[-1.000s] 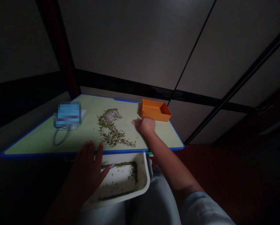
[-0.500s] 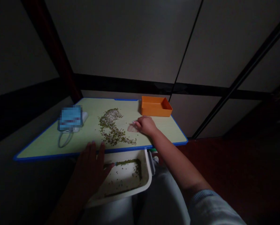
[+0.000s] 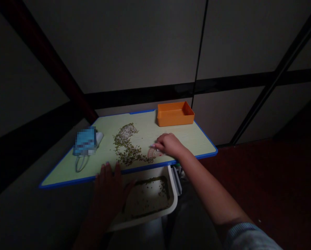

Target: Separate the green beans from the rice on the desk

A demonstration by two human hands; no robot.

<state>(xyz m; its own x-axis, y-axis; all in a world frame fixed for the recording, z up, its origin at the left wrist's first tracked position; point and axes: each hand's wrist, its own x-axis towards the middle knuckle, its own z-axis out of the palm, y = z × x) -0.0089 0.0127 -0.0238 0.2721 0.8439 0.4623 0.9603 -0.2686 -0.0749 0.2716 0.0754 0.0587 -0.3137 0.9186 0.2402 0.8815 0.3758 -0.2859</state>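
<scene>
My right hand (image 3: pixel 169 144) is closed on a clear protractor (image 3: pixel 152 152) with pinkish markings, low over the pale green tabletop (image 3: pixel 155 126). The protractor is beside the near right end of a spread of small green grains (image 3: pixel 129 151). Further back in the spread lies a patch of white grains (image 3: pixel 125 132). My left hand (image 3: pixel 109 187) is open, its fingers apart, with the fingertips at the table's near blue edge. Below that edge is a white bin (image 3: pixel 173 198) with green grains along its inner edges and scattered on its floor; my left hand hides part of it.
An orange open box (image 3: pixel 175 120) stands at the table's back right. At the left is a blurred blue device (image 3: pixel 84 141) with a looped cable (image 3: pixel 79 164). Panelled wall (image 3: pixel 142 52) rises behind the table. Dark red floor (image 3: pixel 249 170) shows at right.
My right hand and the protractor have moved toward the near edge, close to the end of the green grains. My left hand stays at the edge. The camera view has tilted.
</scene>
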